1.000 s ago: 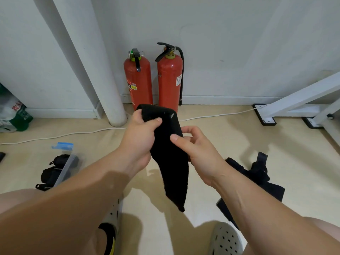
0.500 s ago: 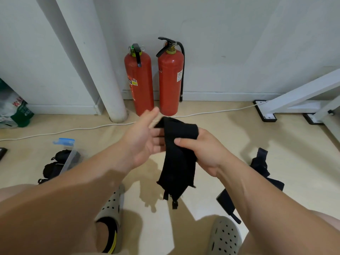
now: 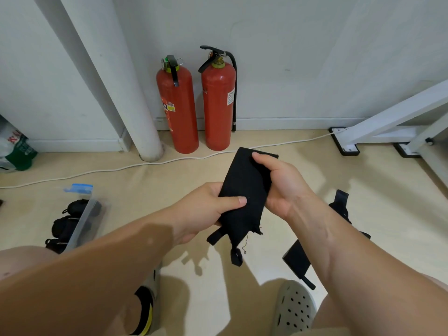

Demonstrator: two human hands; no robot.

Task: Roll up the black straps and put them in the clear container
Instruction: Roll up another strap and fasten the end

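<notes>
I hold a wide black strap (image 3: 244, 190) in front of me with both hands. My left hand (image 3: 206, 209) grips its lower part, thumb across the front. My right hand (image 3: 278, 183) grips its upper right edge, fingers curled over the top. Small tabs and a loop dangle from the strap's lower end. A second black strap (image 3: 315, 248) lies on the floor to the right, partly hidden by my right forearm. The clear container (image 3: 83, 214) with a blue clip stands on the floor at the left, holding rolled black straps (image 3: 70, 221).
Two red fire extinguishers (image 3: 194, 105) stand against the wall beside a white pipe (image 3: 116, 81). A white cable (image 3: 121, 168) runs along the floor. White frame legs (image 3: 388, 117) are at the right. My feet in perforated clogs (image 3: 295, 309) are below.
The strap has been lowered and folded shorter. My left hand went from open beside it to gripping its lower part; my right hand shifted to the upper edge.
</notes>
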